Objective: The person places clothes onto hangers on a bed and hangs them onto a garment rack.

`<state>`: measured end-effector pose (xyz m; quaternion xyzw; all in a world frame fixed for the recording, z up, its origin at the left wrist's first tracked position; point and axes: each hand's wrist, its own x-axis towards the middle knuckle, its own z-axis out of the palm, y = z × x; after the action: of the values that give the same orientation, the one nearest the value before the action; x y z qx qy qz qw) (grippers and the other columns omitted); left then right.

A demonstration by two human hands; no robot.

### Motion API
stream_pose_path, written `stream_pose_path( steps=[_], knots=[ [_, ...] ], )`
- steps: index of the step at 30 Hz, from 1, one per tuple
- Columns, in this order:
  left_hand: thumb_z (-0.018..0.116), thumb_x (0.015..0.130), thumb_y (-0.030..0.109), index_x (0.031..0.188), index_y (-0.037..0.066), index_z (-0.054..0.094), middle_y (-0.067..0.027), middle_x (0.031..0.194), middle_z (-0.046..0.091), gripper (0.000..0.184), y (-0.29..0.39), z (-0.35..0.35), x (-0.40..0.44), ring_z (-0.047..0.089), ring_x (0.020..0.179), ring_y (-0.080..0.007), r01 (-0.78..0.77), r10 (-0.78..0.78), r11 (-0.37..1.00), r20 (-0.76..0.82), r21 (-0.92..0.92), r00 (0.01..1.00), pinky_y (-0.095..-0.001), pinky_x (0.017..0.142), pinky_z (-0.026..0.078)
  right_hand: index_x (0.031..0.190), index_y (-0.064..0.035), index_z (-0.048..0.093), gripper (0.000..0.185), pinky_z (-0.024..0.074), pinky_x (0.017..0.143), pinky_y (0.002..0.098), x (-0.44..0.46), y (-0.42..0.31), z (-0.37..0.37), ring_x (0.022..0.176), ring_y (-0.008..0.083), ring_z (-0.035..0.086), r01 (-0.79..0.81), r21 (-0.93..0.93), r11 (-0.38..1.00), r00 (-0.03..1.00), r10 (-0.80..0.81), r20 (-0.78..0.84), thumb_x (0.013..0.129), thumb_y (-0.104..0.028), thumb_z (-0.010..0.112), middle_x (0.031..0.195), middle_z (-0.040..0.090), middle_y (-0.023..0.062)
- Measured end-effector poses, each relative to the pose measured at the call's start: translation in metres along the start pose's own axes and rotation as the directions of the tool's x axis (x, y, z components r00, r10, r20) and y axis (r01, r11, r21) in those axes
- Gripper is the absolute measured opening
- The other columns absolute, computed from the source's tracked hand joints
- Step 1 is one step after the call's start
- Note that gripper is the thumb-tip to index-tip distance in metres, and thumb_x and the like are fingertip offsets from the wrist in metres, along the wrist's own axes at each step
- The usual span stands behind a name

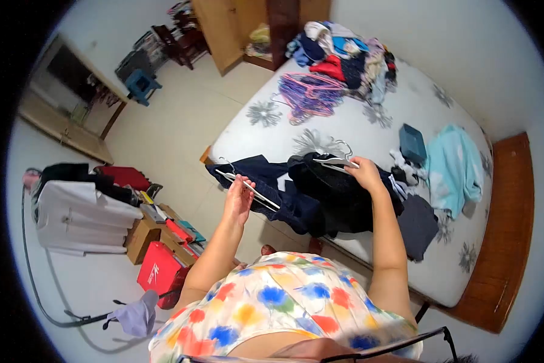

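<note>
My left hand (pixel 239 195) is closed on a white clothes hanger (pixel 263 199), its hook pointing up and to the left. A dark navy garment (pixel 296 209) hangs at this hanger, partly spread over the bed's edge. My right hand (pixel 367 173) grips another white hanger (pixel 337 161) by its right end, its metal hook upward. Below it is a black garment (pixel 344 196), bunched and overlapping the navy one. Where each garment meets its hanger is partly hidden by folds.
On the bed (pixel 242 136) lie a heap of purple and pink hangers (pixel 311 94), piled clothes (pixel 344 54), a teal bin (pixel 412 144), a light-blue cloth (pixel 456 169) and a dark grey garment (pixel 418 227). A clothes rack (pixel 33 266) and red box (pixel 163 272) stand at left.
</note>
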<state>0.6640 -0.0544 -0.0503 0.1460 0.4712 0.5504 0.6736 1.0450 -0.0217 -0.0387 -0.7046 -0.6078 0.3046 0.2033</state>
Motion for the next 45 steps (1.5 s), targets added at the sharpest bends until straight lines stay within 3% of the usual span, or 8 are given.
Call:
stream_pose_path(
  steps=[8, 17, 23, 28, 32, 36, 42, 45],
  knots=[
    [0.061, 0.089, 0.042, 0.095, 0.014, 0.058, 0.0026, 0.084, 0.063, 0.029, 0.121, -0.092, -0.062, 0.064, 0.085, -0.0124, -0.282, 0.286, 0.950, 0.011, -0.132, 0.958, -0.0236, 0.071, 0.049, 0.096, -0.0067, 0.067, 0.024, 0.0462, 0.068, 0.0361, 0.031, -0.218, 0.071, 0.074, 0.0264, 0.063, 0.383, 0.107, 0.918, 0.913, -0.393, 0.107, 0.079, -0.023, 0.068, 0.079, 0.066, 0.0133],
    [0.062, 0.091, 0.030, 0.105, 0.010, 0.058, -0.0053, 0.098, 0.066, 0.025, 0.195, -0.147, -0.113, 0.064, 0.096, -0.0180, -0.458, 0.485, 0.839, 0.022, -0.295, 0.874, -0.0283, 0.081, 0.052, 0.099, -0.0023, 0.067, 0.026, 0.0468, 0.069, 0.0327, 0.042, -0.422, 0.172, 0.073, 0.0212, 0.062, 0.694, 0.254, 0.674, 0.631, -0.738, 0.237, 0.079, -0.019, 0.067, 0.079, 0.066, 0.0123],
    [0.061, 0.091, 0.024, 0.108, 0.014, 0.059, -0.0141, 0.126, 0.056, 0.019, 0.250, -0.163, -0.106, 0.059, 0.110, -0.0227, -0.618, 0.658, 0.719, 0.029, -0.318, 0.752, -0.0314, 0.091, 0.049, 0.098, -0.0001, 0.065, 0.024, 0.0463, 0.064, 0.0297, 0.056, -0.526, 0.226, 0.071, 0.0152, 0.060, 0.724, 0.401, 0.561, 0.457, -0.826, 0.329, 0.080, -0.014, 0.068, 0.078, 0.066, 0.0098],
    [0.059, 0.092, 0.024, 0.111, 0.014, 0.058, -0.0178, 0.139, 0.045, 0.021, 0.299, -0.173, -0.083, 0.051, 0.122, -0.0246, -0.714, 0.744, 0.646, 0.013, -0.270, 0.668, -0.0334, 0.098, 0.045, 0.098, -0.0045, 0.049, 0.023, 0.0371, 0.052, 0.0201, 0.074, -0.599, 0.269, 0.066, 0.0065, 0.051, 0.459, 0.696, 0.552, 0.302, -0.834, 0.462, 0.082, -0.003, 0.066, 0.077, 0.056, 0.0017],
    [0.058, 0.092, 0.026, 0.118, 0.013, 0.052, -0.0158, 0.139, 0.044, 0.030, 0.330, -0.180, -0.059, 0.053, 0.119, -0.0237, -0.746, 0.749, 0.622, -0.098, -0.238, 0.655, -0.0327, 0.094, 0.047, 0.097, -0.0035, 0.046, 0.024, 0.0397, 0.054, 0.0225, 0.089, -0.650, 0.292, 0.065, 0.0087, 0.052, 0.374, 0.755, 0.538, 0.143, -0.838, 0.526, 0.082, -0.002, 0.064, 0.077, 0.057, 0.0038],
    [0.056, 0.094, 0.029, 0.118, 0.013, 0.052, -0.0123, 0.138, 0.046, 0.030, 0.355, -0.192, -0.044, 0.055, 0.115, -0.0214, -0.839, 0.824, 0.500, -0.182, -0.214, 0.537, -0.0304, 0.087, 0.050, 0.098, -0.0033, 0.044, 0.023, 0.0421, 0.056, 0.0241, 0.089, -0.691, 0.313, 0.066, 0.0100, 0.052, 0.397, 0.794, 0.461, -0.073, -0.846, 0.528, 0.082, 0.000, 0.060, 0.079, 0.056, 0.0052],
    [0.056, 0.094, 0.032, 0.112, 0.015, 0.057, -0.0128, 0.133, 0.051, 0.025, 0.373, -0.211, -0.031, 0.058, 0.106, -0.0184, -0.913, 0.846, 0.356, -0.346, -0.197, 0.405, -0.0309, 0.084, 0.049, 0.098, -0.0027, 0.043, 0.021, 0.0446, 0.059, 0.0256, 0.090, -0.728, 0.353, 0.067, 0.0104, 0.053, 0.358, 0.856, 0.373, -0.256, -0.842, 0.474, 0.086, -0.001, 0.059, 0.079, 0.057, 0.0047],
    [0.057, 0.094, 0.032, 0.110, 0.015, 0.059, -0.0135, 0.132, 0.052, 0.024, 0.386, -0.219, -0.031, 0.058, 0.105, -0.0176, -0.938, 0.856, 0.303, -0.384, -0.167, 0.345, -0.0301, 0.083, 0.048, 0.105, -0.0009, 0.046, 0.023, 0.0489, 0.072, 0.0316, 0.091, -0.746, 0.359, 0.081, 0.0208, 0.063, 0.462, 0.863, 0.204, -0.327, -0.865, 0.380, 0.087, -0.003, 0.060, 0.089, 0.063, 0.0129]
  ],
)
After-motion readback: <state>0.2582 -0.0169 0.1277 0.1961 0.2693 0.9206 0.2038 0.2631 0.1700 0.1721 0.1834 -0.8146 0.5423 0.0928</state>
